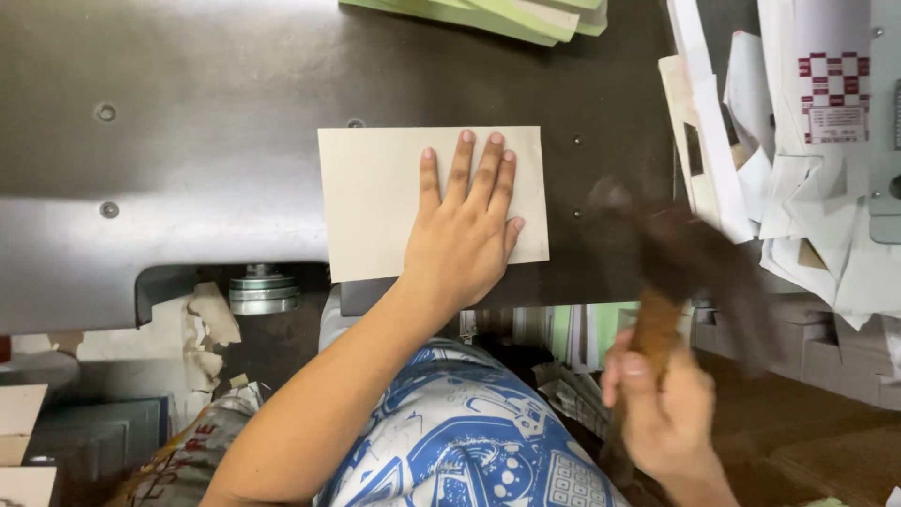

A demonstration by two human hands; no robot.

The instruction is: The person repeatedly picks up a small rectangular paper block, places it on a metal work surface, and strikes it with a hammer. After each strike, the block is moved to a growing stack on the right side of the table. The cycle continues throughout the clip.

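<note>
From the head camera we see a dark metal work surface (216, 169) filling the upper frame, its near edge stepping down toward six o'clock, where a round metal part (264, 289) sits in a cut-out. Bare metal spreads wide toward nine o'clock of the beige card sheet (375, 197); toward three o'clock the room is tighter, closed in by a heap of white die-cut paper scraps (798, 207), and at twelve o'clock a stack of pale green sheets (511, 14) crosses the far edge. The card lies flat at the centre, plain, rectangular, unprinted, its near edge overhanging the step. Our left hand (465, 239) rests flat on the card's right half, fingers spread and released, grasping nothing. Our right hand (662, 413), at five o'clock, is clenched around the wooden handle of a hammer (680, 263), whose dark head is motion-blurred beside the card.
</note>
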